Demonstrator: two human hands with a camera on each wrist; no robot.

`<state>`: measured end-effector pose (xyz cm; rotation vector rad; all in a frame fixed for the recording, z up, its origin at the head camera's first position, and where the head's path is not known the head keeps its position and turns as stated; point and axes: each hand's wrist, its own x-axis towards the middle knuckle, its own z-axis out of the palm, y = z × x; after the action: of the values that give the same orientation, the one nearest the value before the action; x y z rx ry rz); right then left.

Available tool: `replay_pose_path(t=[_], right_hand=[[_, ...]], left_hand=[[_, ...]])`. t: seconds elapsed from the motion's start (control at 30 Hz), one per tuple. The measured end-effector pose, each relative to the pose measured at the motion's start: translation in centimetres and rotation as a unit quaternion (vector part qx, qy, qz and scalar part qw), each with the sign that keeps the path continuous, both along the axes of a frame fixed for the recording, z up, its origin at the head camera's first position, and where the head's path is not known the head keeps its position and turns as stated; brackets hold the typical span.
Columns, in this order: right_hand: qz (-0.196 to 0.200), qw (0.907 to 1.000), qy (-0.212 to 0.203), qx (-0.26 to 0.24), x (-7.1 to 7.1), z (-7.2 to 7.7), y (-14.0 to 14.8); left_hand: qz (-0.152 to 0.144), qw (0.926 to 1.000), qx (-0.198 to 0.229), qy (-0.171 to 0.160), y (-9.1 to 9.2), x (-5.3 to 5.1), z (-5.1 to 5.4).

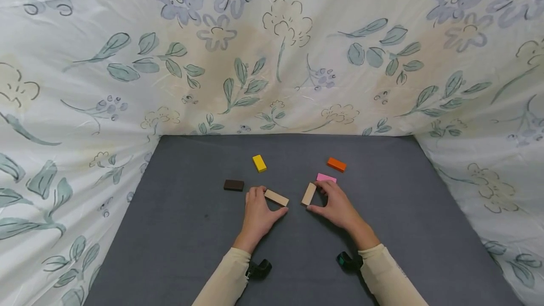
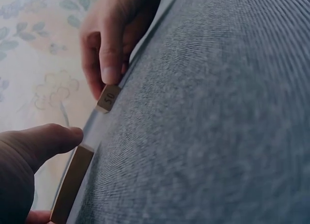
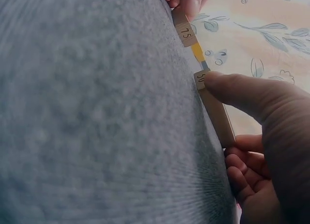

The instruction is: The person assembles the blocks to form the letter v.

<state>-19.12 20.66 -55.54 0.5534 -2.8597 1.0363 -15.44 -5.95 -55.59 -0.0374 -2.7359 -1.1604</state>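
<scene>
Lengthwise, wooden block (image 1: 276,198) pinched by ends between left fingers (image 1: 253,196), thumb (image 1: 278,212); second block (image 1: 309,194) likewise held in right fingers (image 1: 328,186).

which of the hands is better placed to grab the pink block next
Probably the right hand: it is close beside the pink block, while the left hand is farther away, nearer the brown block. The right would first need to release its wooden block.

The sleeves (image 1: 223,277) are long and cream-coloured, and a rounded black camera (image 1: 260,269) is worn at each wrist (image 1: 243,242)
</scene>
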Motion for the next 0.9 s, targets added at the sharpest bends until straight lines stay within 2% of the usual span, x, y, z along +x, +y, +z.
replay_pose_path(t=[0.23,0.4,0.63,0.9], right_hand=[[-0.002,1.0000,-0.003,-0.007,0.13,-0.01,-0.14],[-0.007,0.9999,0.001,-0.009,0.31,-0.09,-0.06],[-0.011,0.9999,0.001,-0.008,0.06,-0.05,-0.23],[-0.015,0.9999,-0.004,-0.001,0.15,0.05,-0.20]], left_hand=[[0.018,0.9993,-0.031,0.010,0.52,-0.12,0.07],[0.019,0.9991,-0.035,0.015,0.70,-0.24,-0.15],[0.017,0.9995,-0.017,0.021,0.56,-0.26,-0.11],[0.000,1.0000,0.007,-0.003,0.25,-0.27,0.06]])
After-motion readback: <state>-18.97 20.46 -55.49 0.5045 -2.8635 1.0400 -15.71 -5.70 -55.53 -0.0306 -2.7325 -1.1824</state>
